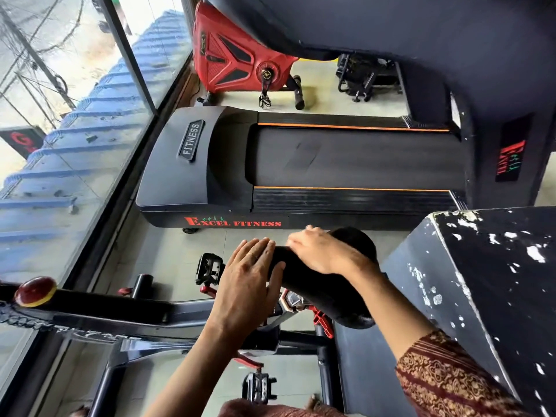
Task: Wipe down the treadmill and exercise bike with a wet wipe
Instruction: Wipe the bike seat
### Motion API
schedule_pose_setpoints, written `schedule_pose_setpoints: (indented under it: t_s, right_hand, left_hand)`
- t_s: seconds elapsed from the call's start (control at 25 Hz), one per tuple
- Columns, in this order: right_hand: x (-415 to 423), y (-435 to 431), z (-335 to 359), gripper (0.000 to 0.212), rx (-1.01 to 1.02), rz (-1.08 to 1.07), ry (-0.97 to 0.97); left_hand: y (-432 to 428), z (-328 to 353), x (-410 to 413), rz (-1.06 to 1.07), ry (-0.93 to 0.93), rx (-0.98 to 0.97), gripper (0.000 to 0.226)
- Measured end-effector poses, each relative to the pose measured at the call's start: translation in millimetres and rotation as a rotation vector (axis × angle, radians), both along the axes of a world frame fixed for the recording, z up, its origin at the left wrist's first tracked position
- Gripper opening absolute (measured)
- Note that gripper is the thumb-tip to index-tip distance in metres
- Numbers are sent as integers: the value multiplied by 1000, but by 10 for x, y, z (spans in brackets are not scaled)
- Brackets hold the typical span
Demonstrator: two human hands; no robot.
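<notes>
Black chipped pillar (pixel 481 281) crowds the saddle's (pixel 316 275) right; treadmill (pixel 346 158) beyond.

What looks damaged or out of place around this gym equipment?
The black painted block right of the black bike saddle is damaged: paint has flaked off in white patches along its edge and top. The black treadmill belt shows a faint slanted scuff. Nothing else stands out.

A gym, shown by a treadmill (pixel 301 164) marked FITNESS and a red exercise bike (pixel 237 55).
</notes>
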State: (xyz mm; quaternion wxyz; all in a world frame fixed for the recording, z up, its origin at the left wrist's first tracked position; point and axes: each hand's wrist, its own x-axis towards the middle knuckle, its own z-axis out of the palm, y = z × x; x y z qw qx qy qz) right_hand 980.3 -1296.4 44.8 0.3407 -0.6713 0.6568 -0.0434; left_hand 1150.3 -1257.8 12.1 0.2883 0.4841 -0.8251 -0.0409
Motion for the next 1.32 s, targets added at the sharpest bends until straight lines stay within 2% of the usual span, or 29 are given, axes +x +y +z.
schedule_pose_setpoints:
  t_s: [0.12, 0.24, 0.36, 0.52, 0.6, 0.76, 0.92, 1.08, 1.32]
  right_hand:
    - [-165, -63, -8, 34, 11, 178, -13]
    - [-598, -110, -90, 31, -46, 178, 21]
    - [-878, -79, -183, 31, -144, 60, -67]
    - [-1028, 148, -318, 32, -159, -431, -214]
    - [-950, 459, -322, 34, -165, -590, -245]
    - [-886, 947, -289, 38, -123, -608, -326]
    - [-938, 473, -279, 37, -170, -590, -334]
    - [-888, 37, -264, 33, -123, -512, -232]
    - [-841, 717, -289, 36, -270, -686, -214]
  left_hand:
    - [-100, 38, -132, -34, -102, 24, 46]
    - [-193, 27, -379, -99, -176, 42, 48]
    - [-261, 32, -673, -176, -192, 103, 49]
    - [-237, -10, -904, -232, -227, 142, 52]
    - [-227, -27, -895, -221, -234, 141, 51]
    - [-237, -43, -896, -225, -233, 138, 51]
    - [-246, -50, -896, -224, -228, 141, 50]
    - [-242, -59, -910, -226, -210, 155, 49]
    - [-222, -45, -908, -218, -220, 123, 50]
